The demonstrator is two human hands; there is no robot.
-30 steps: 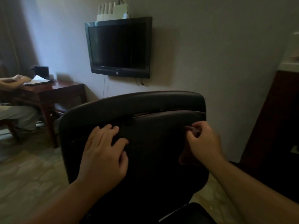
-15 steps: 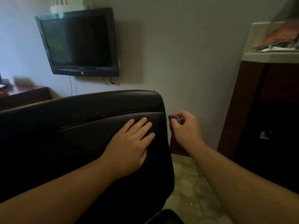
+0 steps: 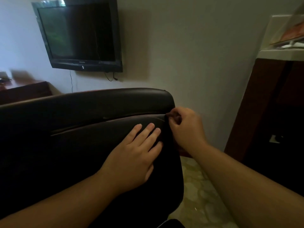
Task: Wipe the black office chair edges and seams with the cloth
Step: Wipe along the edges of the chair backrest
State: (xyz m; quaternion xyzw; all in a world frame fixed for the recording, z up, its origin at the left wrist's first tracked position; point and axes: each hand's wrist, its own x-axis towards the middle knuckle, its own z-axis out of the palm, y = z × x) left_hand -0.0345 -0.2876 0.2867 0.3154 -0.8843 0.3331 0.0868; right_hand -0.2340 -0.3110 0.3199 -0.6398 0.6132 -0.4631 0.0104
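A dark television (image 3: 79,35) is seen on the wall (image 3: 189,46) up and to the left of both hands, with cables hanging below it. Far to the left of the left hand, a wooden desk (image 3: 24,92) is partly hidden behind the chair's top edge. To the right of the right hand, a dark wooden cabinet (image 3: 269,104) with a pale top is seen, and papers are stacked on it. A patterned floor (image 3: 202,195) is visible below the right forearm.

The black chair (image 3: 82,137) fills the lower left, its back turned toward the camera. The left hand (image 3: 136,153) is laid flat on the back panel just below the seam (image 3: 105,123), with straight fingers spread slightly and nothing gripped. The right hand (image 3: 184,129) is held at the chair's right edge, just beside the left fingertips, at the end of the seam. Its fingers are curled and a small dark bit of cloth (image 3: 175,116) is pinched between thumb and fingertips; most of the cloth is hidden by the hand.

Compared with half a second ago, the right hand is found closer in: it was apart from the chair's edge and is now touching it at the seam's end. The left hand is kept flat in much the same spot on the panel.
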